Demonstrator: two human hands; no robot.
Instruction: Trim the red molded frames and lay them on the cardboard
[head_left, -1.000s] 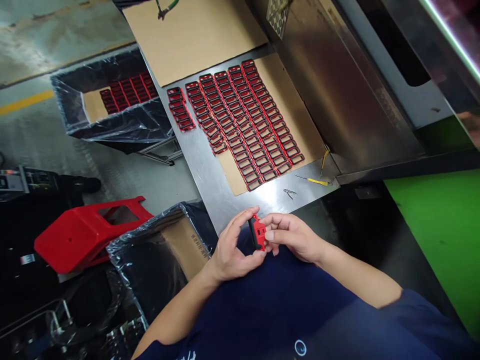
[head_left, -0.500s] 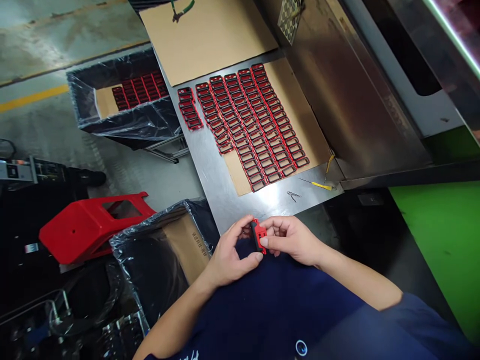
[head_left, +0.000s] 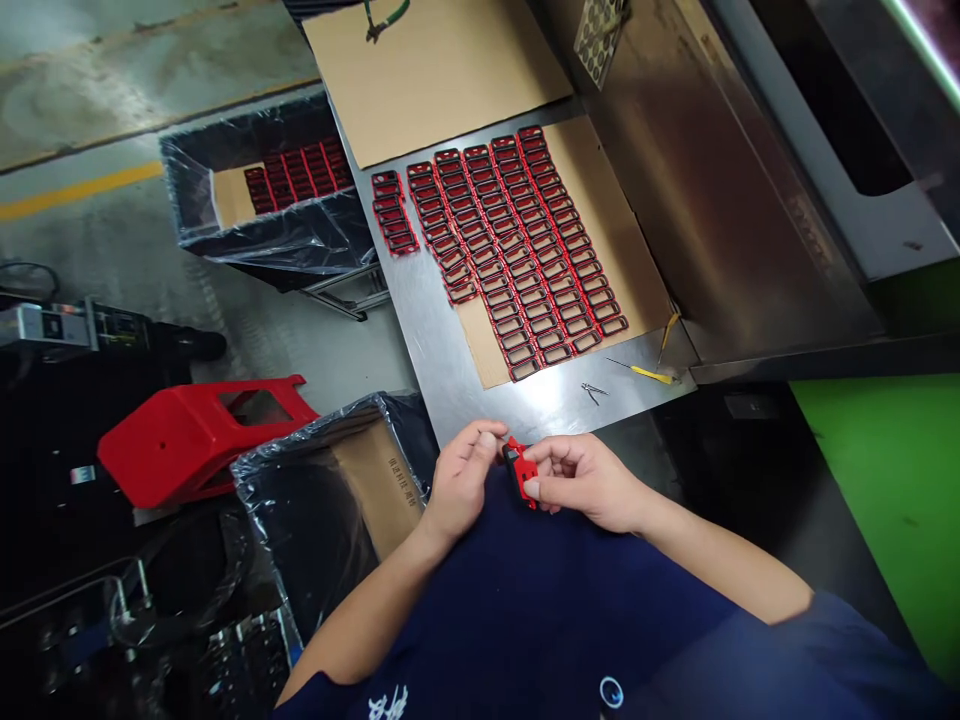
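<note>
My right hand [head_left: 589, 482] grips a small red and black plastic part [head_left: 522, 474] between thumb and fingers, in front of my body. The part is tilted, its black edge facing left. Just left of it is my left hand [head_left: 461, 480], its thumb pressed against the fingers in a pinch beside the part's upper end. Whatever it pinches, if anything, is too small to make out. Beyond my hands, rows of similar red and black frame-shaped parts [head_left: 517, 250] lie on cardboard on the metal table [head_left: 442, 370]. A shorter row [head_left: 394, 213] sits to their left.
Small pliers [head_left: 594, 391] and a yellow-handled tool [head_left: 651, 374] lie near the table's front edge. Green-handled pliers [head_left: 386, 20] rest on the far cardboard [head_left: 435, 80]. Plastic-lined bins [head_left: 262, 245] stand left of the table, near a red plastic housing [head_left: 169, 440]. A metal machine wall [head_left: 735, 200] borders the right.
My left hand has drawn its thumb up from the part's lower end into a pinch near the upper end. My right hand still holds the part. The view has shifted slightly.
</note>
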